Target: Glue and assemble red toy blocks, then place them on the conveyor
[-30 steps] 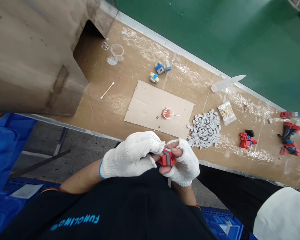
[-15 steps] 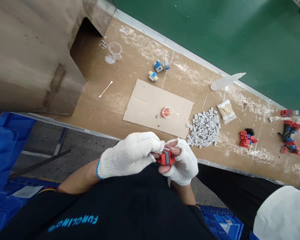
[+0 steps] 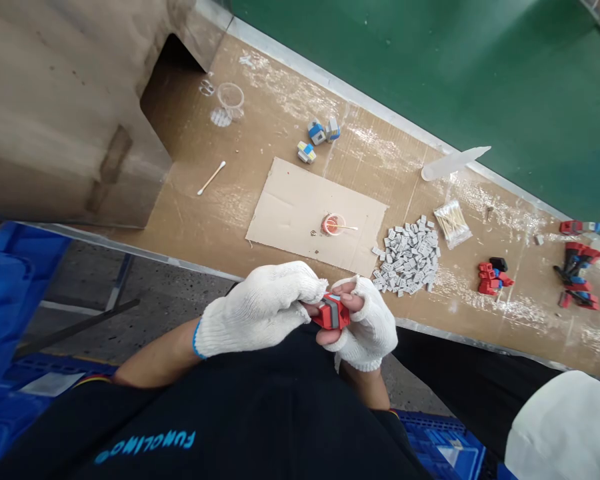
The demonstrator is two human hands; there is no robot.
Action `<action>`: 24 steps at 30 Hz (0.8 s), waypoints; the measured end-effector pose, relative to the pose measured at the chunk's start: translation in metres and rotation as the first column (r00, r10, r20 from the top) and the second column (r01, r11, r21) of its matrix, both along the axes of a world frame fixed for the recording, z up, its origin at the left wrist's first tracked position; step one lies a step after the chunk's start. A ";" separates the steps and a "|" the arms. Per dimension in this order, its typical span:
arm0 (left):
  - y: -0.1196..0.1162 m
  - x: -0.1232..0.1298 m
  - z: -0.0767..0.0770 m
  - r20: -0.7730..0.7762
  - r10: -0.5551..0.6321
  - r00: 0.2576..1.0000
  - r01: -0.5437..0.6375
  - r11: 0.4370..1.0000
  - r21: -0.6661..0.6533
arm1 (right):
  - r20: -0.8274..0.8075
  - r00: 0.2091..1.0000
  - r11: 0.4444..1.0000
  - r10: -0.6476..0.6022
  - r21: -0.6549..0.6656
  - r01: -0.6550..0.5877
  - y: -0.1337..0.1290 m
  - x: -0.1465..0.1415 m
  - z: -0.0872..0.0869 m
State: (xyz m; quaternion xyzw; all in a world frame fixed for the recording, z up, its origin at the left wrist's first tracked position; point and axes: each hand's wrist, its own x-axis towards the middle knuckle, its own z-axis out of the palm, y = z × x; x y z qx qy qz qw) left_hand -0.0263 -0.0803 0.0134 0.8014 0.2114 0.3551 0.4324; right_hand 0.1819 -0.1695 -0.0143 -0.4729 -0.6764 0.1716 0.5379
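Both hands wear white knitted gloves with bare fingertips and meet at the table's near edge. Between them is a red and grey plastic part point(image 3: 333, 312). My left hand point(image 3: 263, 308) grips it from the left side, and my right hand point(image 3: 364, 323) has thumb and fingers closed on its right side. Just beyond lies a flat cardboard sheet point(image 3: 290, 200) bearing a small cup point(image 3: 333, 225) of reddish stuff with a swab in it. A pile of small grey pieces point(image 3: 410, 257) sits right of the sheet.
Blue and grey parts point(image 3: 317, 133) lie behind the sheet. A lone swab point(image 3: 211, 178) and clear cup point(image 3: 231, 97) are at left, beside a metal housing point(image 3: 70, 113). Rightward are bagged swabs point(image 3: 453, 224), red parts point(image 3: 489, 279) and a person's white cap point(image 3: 565, 427).
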 end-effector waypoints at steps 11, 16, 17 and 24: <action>0.001 0.001 -0.002 0.065 0.009 0.998 -0.008 1.000 -0.004 | 0.038 0.999 1.000 -0.027 -0.010 0.027 -0.002 -0.001 -0.001; 0.000 0.001 -0.003 0.102 0.023 0.995 -0.020 0.999 -0.028 | 0.041 0.999 0.999 -0.021 -0.038 0.022 -0.002 -0.001 -0.002; 0.000 0.000 -0.002 0.098 0.022 0.995 -0.019 0.999 -0.029 | 0.050 0.999 0.999 -0.021 -0.038 0.023 -0.002 -0.001 -0.002; 0.004 -0.002 0.002 0.072 0.026 0.997 -0.015 0.989 -0.148 | -0.050 0.998 0.998 -0.025 -0.051 0.023 -0.004 -0.005 -0.008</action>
